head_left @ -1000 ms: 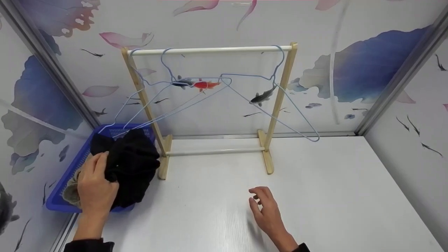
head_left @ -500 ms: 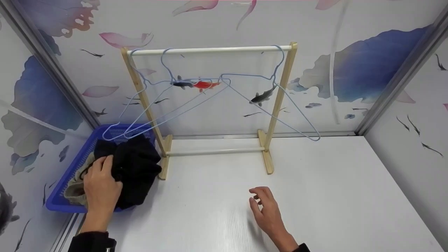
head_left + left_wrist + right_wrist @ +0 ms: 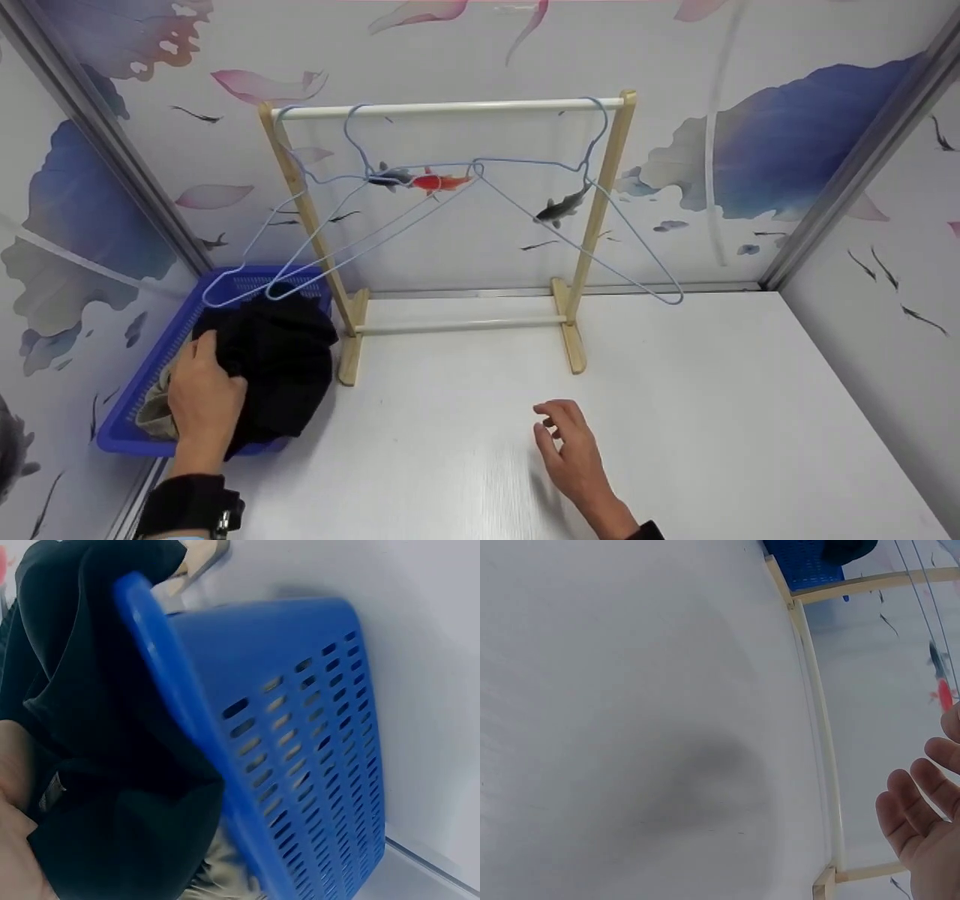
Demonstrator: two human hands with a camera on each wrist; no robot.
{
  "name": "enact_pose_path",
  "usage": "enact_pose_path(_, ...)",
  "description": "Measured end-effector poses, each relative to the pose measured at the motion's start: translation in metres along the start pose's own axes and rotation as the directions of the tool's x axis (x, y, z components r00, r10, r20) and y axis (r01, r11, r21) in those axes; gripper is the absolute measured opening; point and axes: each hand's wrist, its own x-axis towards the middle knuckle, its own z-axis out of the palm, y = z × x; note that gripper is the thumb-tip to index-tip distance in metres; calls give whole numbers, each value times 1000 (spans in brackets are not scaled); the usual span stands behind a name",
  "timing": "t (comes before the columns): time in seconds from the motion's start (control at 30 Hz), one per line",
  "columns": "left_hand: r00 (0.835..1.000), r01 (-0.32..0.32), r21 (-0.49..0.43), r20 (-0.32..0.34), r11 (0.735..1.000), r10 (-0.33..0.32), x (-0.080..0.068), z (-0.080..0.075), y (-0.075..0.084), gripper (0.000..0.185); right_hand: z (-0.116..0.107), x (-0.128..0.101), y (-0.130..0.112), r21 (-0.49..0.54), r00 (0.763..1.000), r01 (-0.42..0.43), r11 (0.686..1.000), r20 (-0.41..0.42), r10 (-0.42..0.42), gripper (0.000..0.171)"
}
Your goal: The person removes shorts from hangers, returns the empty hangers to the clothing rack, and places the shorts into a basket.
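My left hand grips a black garment that spills over the rim of a blue perforated basket at the table's left edge. In the left wrist view the black garment bunches against the basket wall, with a beige cloth under it. My right hand hovers just over the white table, fingers loosely curled, holding nothing. In the right wrist view its fingertips show at the right edge.
A wooden rack with a white top rail stands at the back of the table. Three pale blue wire hangers hang from the rail, two slanting over the basket. Patterned walls close in behind and on both sides.
My left hand has shifted slightly left and down on the black garment, which has bunched and settled a little. The hangers sway slightly. The right hand has stayed put.
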Motion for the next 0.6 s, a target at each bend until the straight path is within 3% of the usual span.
enact_pose_path(0.13, 991, 135, -11, -15, 991, -135, 12, -5, -3, 61, -1, 0, 1, -9, 1000, -12, 1000, 0, 12, 23)
enact_pose_path(0.33, 945, 321, -41, -56, 946, -323, 22, -10, -8, 65, -1, 0, 2, -7, 1000, -10, 1000, 0, 10, 22)
enact_pose_path(0.47, 937, 347, -4, -24, 938, -347, 25, -7, -10, 79, -1, 0, 4, -21, 1000, -5, 1000, -6, 5, 20)
enact_pose_path(0.6, 957, 282, 130, 24, 950, -288, 22, 0, -13, 86, 1, 1, 3, -15, 1000, -5, 1000, 1, 5, 19)
